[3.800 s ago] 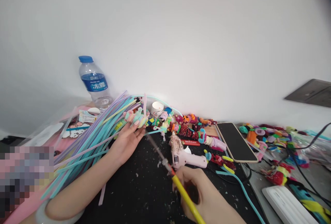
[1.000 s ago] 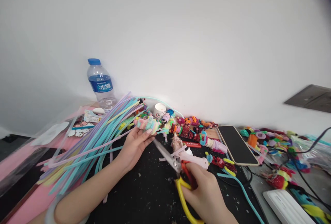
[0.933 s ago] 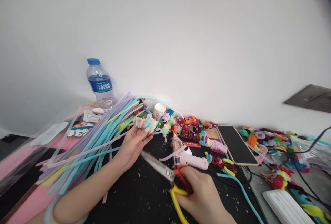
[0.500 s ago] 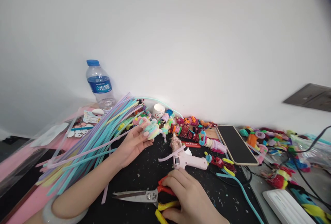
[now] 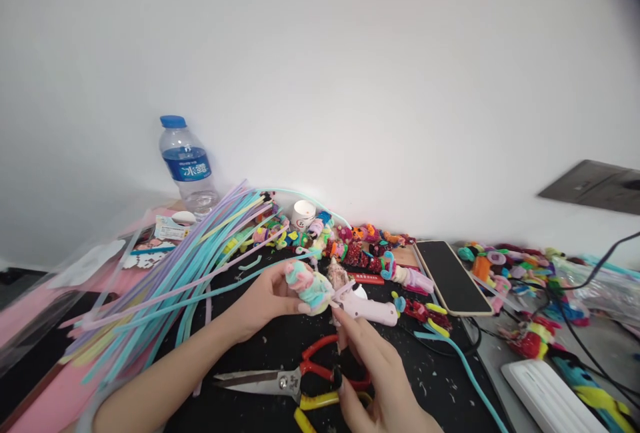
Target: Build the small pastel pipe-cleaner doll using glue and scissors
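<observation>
Left hand [image 5: 264, 301] is clamped on a pastel pipe-cleaner figure [image 5: 311, 288], held just above the black mat [image 5: 235, 353] beside the glue gun [image 5: 374, 312]. Right hand [image 5: 376, 372] reaches up, fingertips [image 5: 344, 322] at a lilac strand [image 5: 345, 292] on the figure; can't tell if it's pinched. Scissors [image 5: 270, 383] lie flat below both hands.

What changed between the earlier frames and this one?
The right hand laid the scissors flat on the black mat, let go, and reached its fingers up to the pastel figure. The left hand, keeping hold of it, drew it back toward the glue gun. The phone, the bottle and the glue gun stayed put.
</observation>
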`<state>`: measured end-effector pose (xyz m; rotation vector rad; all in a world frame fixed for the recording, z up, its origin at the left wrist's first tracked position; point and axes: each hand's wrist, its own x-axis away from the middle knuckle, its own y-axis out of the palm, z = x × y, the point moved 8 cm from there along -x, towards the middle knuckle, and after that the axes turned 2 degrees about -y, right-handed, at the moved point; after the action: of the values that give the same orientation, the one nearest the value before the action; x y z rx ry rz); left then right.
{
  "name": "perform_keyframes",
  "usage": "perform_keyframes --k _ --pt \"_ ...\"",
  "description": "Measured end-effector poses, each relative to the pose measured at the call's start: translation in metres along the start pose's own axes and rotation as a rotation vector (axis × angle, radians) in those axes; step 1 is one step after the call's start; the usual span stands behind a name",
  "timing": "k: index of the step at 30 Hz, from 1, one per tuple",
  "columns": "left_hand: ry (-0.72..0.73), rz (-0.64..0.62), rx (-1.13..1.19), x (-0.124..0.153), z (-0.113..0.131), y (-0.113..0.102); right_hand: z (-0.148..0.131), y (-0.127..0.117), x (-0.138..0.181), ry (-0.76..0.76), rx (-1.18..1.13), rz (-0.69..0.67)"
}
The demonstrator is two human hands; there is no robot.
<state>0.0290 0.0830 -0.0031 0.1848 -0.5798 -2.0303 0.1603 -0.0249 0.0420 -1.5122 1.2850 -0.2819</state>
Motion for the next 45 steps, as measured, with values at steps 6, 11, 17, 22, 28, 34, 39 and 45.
perform_keyframes --k 6,11,17,22,28,34,39,45 --pt "-0.002 0.01 -0.1 0.002 0.001 0.001 0.002 0.003 -0.002 0.002 -0.033 -0.006" --pt "-0.009 0.038 -0.129 0.002 0.002 0.0 0.008 0.004 0.001 0.039 -0.069 0.01" --pt "-0.012 0.04 -0.154 0.002 0.0 -0.001 0.007 0.001 -0.004 0.122 -0.252 0.044" --pt "-0.018 0.05 -0.167 0.001 -0.001 -0.002 0.007 0.005 -0.009 0.171 -0.376 0.031" --pt "0.004 0.012 -0.127 0.001 -0.002 0.006 0.015 0.008 -0.016 0.212 -0.428 0.062" --pt "0.016 -0.068 -0.064 0.0 -0.006 0.013 0.028 0.009 -0.016 0.331 -0.535 0.136" --pt "-0.008 -0.055 -0.07 -0.001 -0.009 0.009 0.036 0.013 -0.012 0.408 -0.616 0.166" --pt "-0.049 0.015 -0.096 0.0 -0.013 0.002 0.04 0.015 -0.01 0.459 -0.658 0.156"
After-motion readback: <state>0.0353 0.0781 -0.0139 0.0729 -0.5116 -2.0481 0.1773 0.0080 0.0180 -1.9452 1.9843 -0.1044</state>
